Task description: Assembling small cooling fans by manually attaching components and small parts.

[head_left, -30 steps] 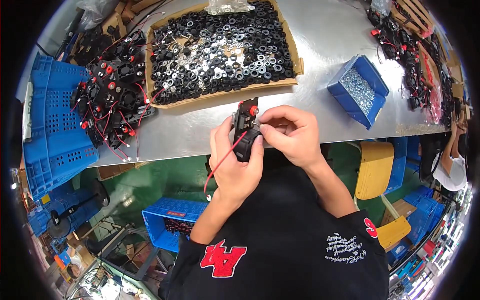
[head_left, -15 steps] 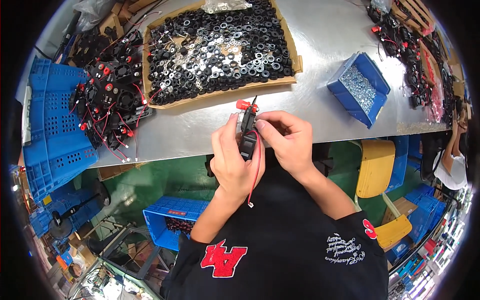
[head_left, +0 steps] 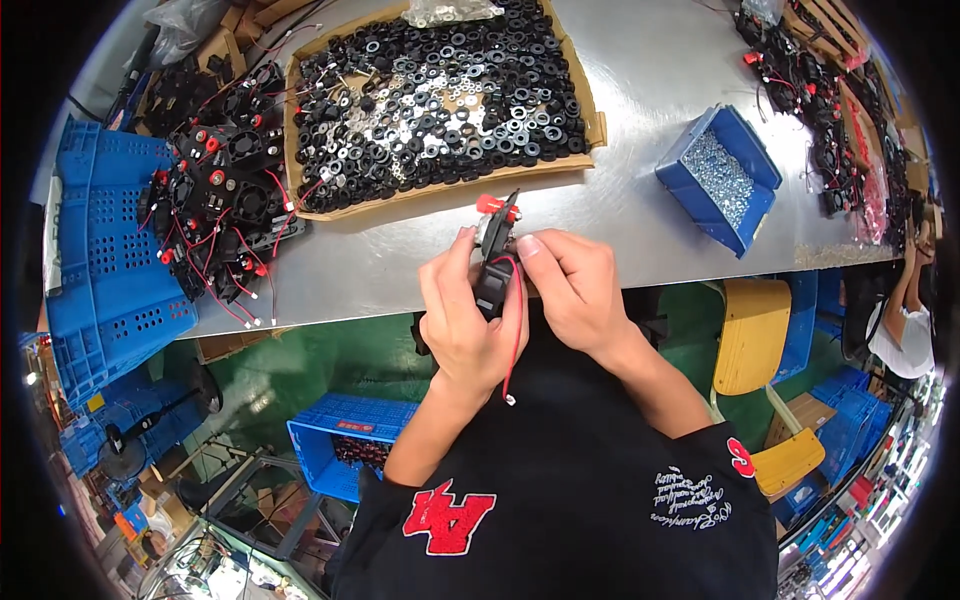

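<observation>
Edge-on between my hands is a black fan panel (head_left: pixel 492 277) with red terminal posts (head_left: pixel 497 207) at its far end. My left hand (head_left: pixel 462 318) grips it, fingers along its left side. From the panel a red wire lead (head_left: pixel 518 345) hangs past my left palm and ends in a small white plug. My right hand (head_left: pixel 580 292) is closed, thumb and index finger pinched against the panel's right side below the posts. Whatever small part lies between those fingertips is too hidden to name.
A cardboard tray (head_left: pixel 450 178) of black and silver washers and nuts lies ahead. To its right stands a blue bin (head_left: pixel 690 200) of small metal hardware. Similar fan panels (head_left: pixel 225 185) pile up at left beside a blue crate (head_left: pixel 120 250). Another person's arm (head_left: pixel 908 280) shows at far right.
My right hand's fingers have shifted slightly, the thumb now higher against the panel's side. The panel has tilted a little in my left hand, and the wire lead's end has swung slightly.
</observation>
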Tool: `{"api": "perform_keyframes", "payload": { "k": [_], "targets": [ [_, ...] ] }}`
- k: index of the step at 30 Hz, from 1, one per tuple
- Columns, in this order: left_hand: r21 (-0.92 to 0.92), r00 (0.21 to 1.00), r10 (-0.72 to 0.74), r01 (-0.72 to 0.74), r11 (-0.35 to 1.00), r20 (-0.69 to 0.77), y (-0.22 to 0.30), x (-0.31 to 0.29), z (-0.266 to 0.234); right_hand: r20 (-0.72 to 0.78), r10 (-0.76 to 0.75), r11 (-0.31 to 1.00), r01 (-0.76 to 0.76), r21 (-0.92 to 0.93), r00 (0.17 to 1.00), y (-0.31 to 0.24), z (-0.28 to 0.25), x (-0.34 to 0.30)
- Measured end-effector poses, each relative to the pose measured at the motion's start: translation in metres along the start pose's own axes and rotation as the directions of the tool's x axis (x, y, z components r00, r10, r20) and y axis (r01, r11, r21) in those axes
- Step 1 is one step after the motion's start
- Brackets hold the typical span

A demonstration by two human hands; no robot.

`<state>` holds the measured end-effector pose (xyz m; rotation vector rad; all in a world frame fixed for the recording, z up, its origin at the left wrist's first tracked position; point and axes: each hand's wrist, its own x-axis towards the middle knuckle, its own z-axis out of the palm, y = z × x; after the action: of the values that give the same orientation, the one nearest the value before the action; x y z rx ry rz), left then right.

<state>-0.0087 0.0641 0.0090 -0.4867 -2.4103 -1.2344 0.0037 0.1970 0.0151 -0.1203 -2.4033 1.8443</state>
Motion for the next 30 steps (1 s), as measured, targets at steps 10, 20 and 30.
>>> {"api": "perform_keyframes", "payload": {
  "k": [10, 20, 30],
  "targets": [
    [0.01, 0.999, 0.028, -0.027, 1.0, -0.024, -0.008, 0.001, 0.001, 0.003, -0.054, 0.996, 0.054, -0.067, 0.999, -0.007, 0.001, 0.003],
    [-0.094, 0.986, -0.153, 0.158, 0.983, 0.064, -0.012, -0.014, 0.007, -0.083, 0.15, 0.987, -0.143, 0.077, 0.985, -0.015, 0.004, 0.001],
    [0.053, 1.0, -0.008, 0.009, 0.999, -0.025, -0.013, -0.012, 0.011, -0.011, -0.034, 0.975, 0.03, -0.222, 0.999, -0.011, 0.001, 0.007]
  ]
}}
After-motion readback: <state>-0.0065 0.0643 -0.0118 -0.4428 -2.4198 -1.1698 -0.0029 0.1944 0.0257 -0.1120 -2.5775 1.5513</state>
